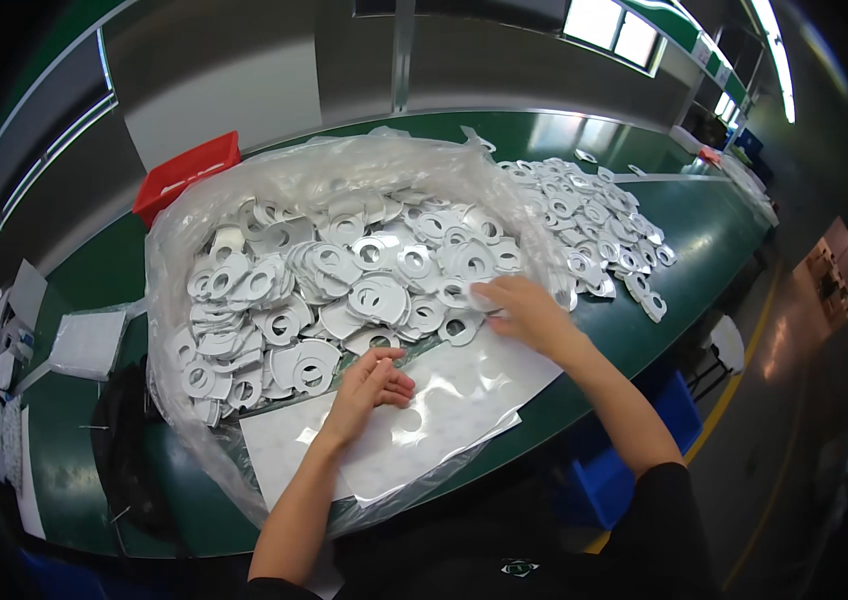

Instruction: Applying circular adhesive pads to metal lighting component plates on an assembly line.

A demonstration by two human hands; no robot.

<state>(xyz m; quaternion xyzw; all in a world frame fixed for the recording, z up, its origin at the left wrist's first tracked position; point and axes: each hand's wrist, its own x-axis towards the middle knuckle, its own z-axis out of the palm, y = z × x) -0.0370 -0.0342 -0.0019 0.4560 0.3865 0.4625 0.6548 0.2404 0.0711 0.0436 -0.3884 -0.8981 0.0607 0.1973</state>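
A big pile of flat, silver-white pieces with round holes point(344, 265) lies in a clear plastic bag point(169, 270) spread on the green table. My right hand point(524, 315) is at the pile's near right edge. Its fingertips reach to one of the holed pieces point(456, 292), with thumb and index finger apart; whether they grip it I cannot tell for sure. In front of the pile, my left hand point(369, 395) hovers over or rests on shiny white sheets point(444, 420). Its fingers are loosely bent and apart, with nothing seen in them.
More holed pieces point(594, 215) are scattered on the green table point(704, 225) to the right. A red bin point(184, 175) stands behind the bag. At left lie a white packet point(89, 345) and a dark cloth-like thing point(129, 450). A blue bin point(609, 480) sits below the table's edge.
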